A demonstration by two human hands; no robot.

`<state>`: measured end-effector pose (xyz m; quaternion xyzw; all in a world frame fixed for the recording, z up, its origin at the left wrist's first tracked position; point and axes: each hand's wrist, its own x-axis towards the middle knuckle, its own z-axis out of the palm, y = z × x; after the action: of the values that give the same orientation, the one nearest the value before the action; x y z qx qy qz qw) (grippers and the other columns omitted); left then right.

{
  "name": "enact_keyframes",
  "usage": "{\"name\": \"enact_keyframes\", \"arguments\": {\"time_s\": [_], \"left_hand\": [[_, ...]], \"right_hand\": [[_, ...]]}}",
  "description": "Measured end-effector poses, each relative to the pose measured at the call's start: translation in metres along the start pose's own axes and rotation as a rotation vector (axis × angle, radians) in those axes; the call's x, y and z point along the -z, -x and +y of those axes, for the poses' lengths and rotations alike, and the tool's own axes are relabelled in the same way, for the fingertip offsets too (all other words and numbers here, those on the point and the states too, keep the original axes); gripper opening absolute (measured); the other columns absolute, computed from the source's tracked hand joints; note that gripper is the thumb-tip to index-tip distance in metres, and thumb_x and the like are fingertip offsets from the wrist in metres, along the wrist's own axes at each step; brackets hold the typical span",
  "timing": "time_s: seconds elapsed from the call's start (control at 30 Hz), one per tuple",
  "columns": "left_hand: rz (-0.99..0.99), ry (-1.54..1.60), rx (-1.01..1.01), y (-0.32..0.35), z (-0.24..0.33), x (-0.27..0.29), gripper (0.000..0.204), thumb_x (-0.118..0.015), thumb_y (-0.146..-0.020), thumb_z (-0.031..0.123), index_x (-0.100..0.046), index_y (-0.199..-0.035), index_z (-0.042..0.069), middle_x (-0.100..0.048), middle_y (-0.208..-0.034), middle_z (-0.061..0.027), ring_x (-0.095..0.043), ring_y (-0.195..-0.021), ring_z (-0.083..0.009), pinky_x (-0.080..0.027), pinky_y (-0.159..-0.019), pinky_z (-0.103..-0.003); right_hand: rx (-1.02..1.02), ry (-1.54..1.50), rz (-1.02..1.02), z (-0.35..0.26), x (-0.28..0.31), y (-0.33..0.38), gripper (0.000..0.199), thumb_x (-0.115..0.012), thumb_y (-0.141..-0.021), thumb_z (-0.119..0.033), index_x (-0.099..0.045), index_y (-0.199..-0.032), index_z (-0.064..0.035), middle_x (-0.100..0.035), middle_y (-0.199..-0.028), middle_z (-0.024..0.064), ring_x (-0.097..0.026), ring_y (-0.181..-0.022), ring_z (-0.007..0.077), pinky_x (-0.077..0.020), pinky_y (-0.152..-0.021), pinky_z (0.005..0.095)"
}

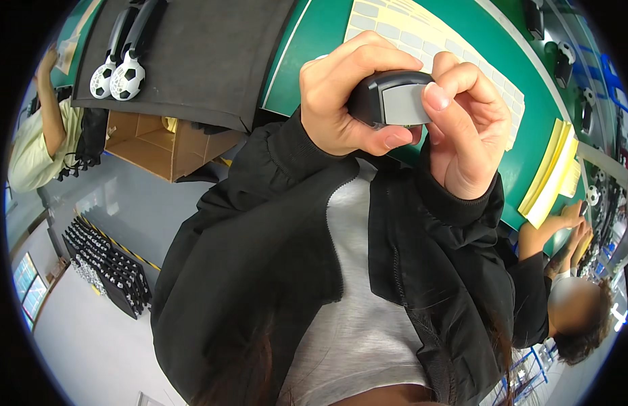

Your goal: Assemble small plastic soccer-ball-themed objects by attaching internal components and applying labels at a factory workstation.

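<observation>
My left hand (351,95) is wrapped round a black, rounded plastic device (368,100), held up over the green table. A grey rectangular label (403,105) lies along the device's near face. My right hand (466,115) pinches the label's right end between thumb and fingers, against the device. Beneath both hands, a yellow backing sheet (456,42) with rows of grey labels rests on the table. How far the label is stuck down, I cannot tell.
Two black devices with football-patterned ends (128,76) lie on a black mat (199,61) at the left. Below the mat is a cardboard box (141,145). Yellow sheets (550,172) lie at the right table edge. Co-workers sit at both sides, near a conveyor with similar devices.
</observation>
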<state>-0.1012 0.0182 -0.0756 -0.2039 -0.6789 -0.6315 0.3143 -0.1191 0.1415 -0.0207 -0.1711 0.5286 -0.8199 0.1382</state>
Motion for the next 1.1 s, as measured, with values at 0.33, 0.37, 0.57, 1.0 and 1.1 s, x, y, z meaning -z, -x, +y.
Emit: {"name": "enact_keyframes", "arguments": {"time_s": [0.33, 0.37, 0.57, 1.0, 1.1], "left_hand": [[0.086, 0.021, -0.104, -0.001, -0.006, -0.005, 0.05, -0.072, -0.059, 0.039, -0.057, -0.087, -0.001, -0.055, -0.073, -0.0103, -0.049, -0.056, -0.0176, -0.041, -0.05, -0.024], [0.048, 0.015, -0.083, 0.0, -0.004, -0.003, 0.054, -0.068, -0.064, 0.042, -0.056, -0.089, -0.003, -0.055, -0.076, -0.0135, -0.05, -0.059, -0.0189, -0.042, -0.052, -0.025], [-0.032, -0.013, -0.048, 0.003, 0.0, -0.001, 0.061, -0.06, -0.073, 0.048, -0.052, -0.094, -0.008, -0.055, -0.082, -0.0204, -0.053, -0.066, -0.022, -0.045, -0.058, -0.028], [0.228, 0.064, -0.124, 0.002, -0.01, -0.01, 0.043, -0.062, -0.063, 0.033, -0.054, -0.086, -0.003, -0.055, -0.072, -0.0104, -0.049, -0.055, -0.0179, -0.041, -0.049, -0.024], [0.249, 0.148, -0.074, 0.002, -0.007, -0.005, 0.049, -0.062, -0.066, 0.037, -0.051, -0.092, -0.004, -0.055, -0.075, -0.0107, -0.049, -0.056, -0.0182, -0.042, -0.051, -0.025]], "right_hand": [[-0.035, 0.132, 0.02, -0.008, -0.007, 0.006, 0.006, -0.052, -0.071, -0.001, -0.049, -0.067, -0.0046, -0.039, -0.064, 0.0012, -0.032, -0.057, 0.0088, -0.0245, -0.054, 0.018], [-0.032, 0.118, 0.021, -0.007, -0.006, 0.007, 0.006, -0.052, -0.071, -0.001, -0.049, -0.067, -0.0046, -0.039, -0.063, 0.0012, -0.032, -0.057, 0.0087, -0.0244, -0.053, 0.0179], [0.045, 0.153, 0.016, -0.002, -0.005, 0.009, 0.007, -0.052, -0.07, 0.0, -0.049, -0.067, -0.0048, -0.038, -0.062, 0.0011, -0.032, -0.057, 0.0081, -0.0243, -0.053, 0.0169], [0.011, 0.098, 0.032, -0.004, -0.003, -0.004, 0.014, -0.057, -0.069, 0.002, -0.051, -0.08, -0.0036, -0.046, -0.08, 0.0081, -0.04, -0.06, 0.0118, -0.0355, -0.059, 0.0212], [0.138, 0.12, -0.02, -0.01, -0.003, -0.01, 0.026, -0.062, -0.065, 0.003, -0.052, -0.089, -0.0012, -0.048, -0.09, 0.0112, -0.045, -0.064, 0.015, -0.0382, -0.061, 0.0231]]}}
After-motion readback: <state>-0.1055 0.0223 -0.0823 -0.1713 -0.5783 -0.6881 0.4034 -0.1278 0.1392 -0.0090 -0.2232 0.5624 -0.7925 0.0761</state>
